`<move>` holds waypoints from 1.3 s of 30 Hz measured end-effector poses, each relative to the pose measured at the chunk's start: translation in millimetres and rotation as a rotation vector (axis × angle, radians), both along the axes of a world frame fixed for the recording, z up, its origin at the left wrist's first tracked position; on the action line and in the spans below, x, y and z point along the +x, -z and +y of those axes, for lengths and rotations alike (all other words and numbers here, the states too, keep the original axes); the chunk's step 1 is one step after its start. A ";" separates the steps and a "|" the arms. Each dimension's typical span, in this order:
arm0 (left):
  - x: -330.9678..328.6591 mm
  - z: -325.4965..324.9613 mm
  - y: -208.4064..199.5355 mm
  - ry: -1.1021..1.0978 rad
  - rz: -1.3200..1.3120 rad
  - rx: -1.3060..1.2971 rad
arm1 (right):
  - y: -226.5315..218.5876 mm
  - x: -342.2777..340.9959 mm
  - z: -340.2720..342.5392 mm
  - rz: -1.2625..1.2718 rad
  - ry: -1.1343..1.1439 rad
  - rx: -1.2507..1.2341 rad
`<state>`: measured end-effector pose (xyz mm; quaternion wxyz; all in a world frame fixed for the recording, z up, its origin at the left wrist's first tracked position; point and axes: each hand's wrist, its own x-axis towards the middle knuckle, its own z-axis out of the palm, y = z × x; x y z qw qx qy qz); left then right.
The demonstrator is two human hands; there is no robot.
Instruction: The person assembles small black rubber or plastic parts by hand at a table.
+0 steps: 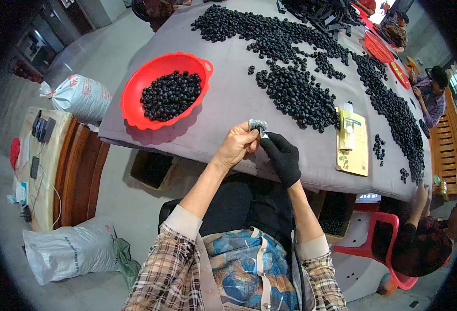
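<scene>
My bare left hand is closed just beyond the table's near edge, its fingers curled and thumb pressed in. A small grey, cloth-like piece sits at its fingertips; I cannot tell whether it is worn or held. My right hand, in a black glove, meets the left with its fingers pinched together. Something small and whitish shows between the two hands, too small to name. To the left stands a red plastic basin with black ring-like parts in it. A large pile of the same parts lies ahead.
A yellow booklet with a clear bottle on it lies right of my hands. More black parts spread along the grey-covered table. A co-worker sits at the right by a red chair. White sacks stand left.
</scene>
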<state>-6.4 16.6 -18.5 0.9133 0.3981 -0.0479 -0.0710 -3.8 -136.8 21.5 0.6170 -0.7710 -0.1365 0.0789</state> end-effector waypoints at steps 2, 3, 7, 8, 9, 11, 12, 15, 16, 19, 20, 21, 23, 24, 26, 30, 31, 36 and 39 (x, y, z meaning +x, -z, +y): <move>0.1 -1.4 -1.7 -0.001 0.010 -0.001 | 5.3 1.8 -2.0 -0.046 -0.008 0.004; 0.2 -2.2 -2.6 -0.005 0.019 -0.002 | 7.2 2.5 -2.9 -0.092 -0.019 0.008; 0.2 -2.4 -4.6 -0.018 0.042 0.006 | 3.1 2.1 -1.7 -0.063 -0.017 0.005; -0.3 -1.8 -5.9 -0.021 0.037 -0.008 | 3.8 2.9 -1.1 -0.100 -0.014 -0.033; -1.1 -0.7 -7.2 -0.027 0.032 -0.021 | 5.0 3.9 -0.3 -0.137 -0.012 -0.070; -2.7 0.6 -10.3 -0.024 0.029 0.008 | 19.6 7.8 -2.3 -0.229 -0.014 -0.064; -3.4 0.2 -10.6 -0.015 0.030 0.033 | 27.1 9.5 -4.9 -0.316 -0.008 -0.062; -9.4 -6.2 -17.6 -0.070 0.050 0.111 | 18.9 7.8 -3.9 -0.061 0.090 0.055; -12.7 -5.4 -21.0 -0.084 0.051 0.113 | 18.7 7.6 -4.3 -0.065 0.074 0.065; -19.9 12.6 -32.7 -0.177 -0.020 0.319 | 11.7 4.0 -4.6 -0.009 0.089 0.067; -23.4 20.6 -42.5 -0.181 -0.021 0.324 | 11.7 3.4 -3.5 -0.009 0.085 0.072; -25.2 31.8 -53.5 -0.295 -0.018 0.443 | 12.0 3.3 -3.2 0.023 0.094 0.076; -26.0 55.0 -73.5 -0.496 -0.042 0.603 | 9.7 2.9 -2.5 0.053 0.107 0.082; -25.1 67.3 -81.4 -0.584 -0.068 0.647 | 8.6 2.6 -1.3 0.046 0.096 0.085; -22.6 88.1 -98.2 -0.668 -0.044 0.680 | 7.4 2.7 -2.2 0.037 0.101 0.085; -10.4 110.1 -104.5 -0.818 -0.109 0.851 | 9.5 3.5 -1.7 0.013 0.112 0.103; -9.1 104.7 -104.8 -0.833 -0.117 0.898 | 9.8 3.6 -2.1 0.045 0.105 0.148; 7.0 55.2 -75.1 -0.639 -0.182 1.104 | 14.4 9.5 -12.7 0.157 0.200 0.352; 24.4 14.5 -58.2 -0.524 -0.210 1.042 | 17.1 11.6 -14.6 0.064 0.245 0.335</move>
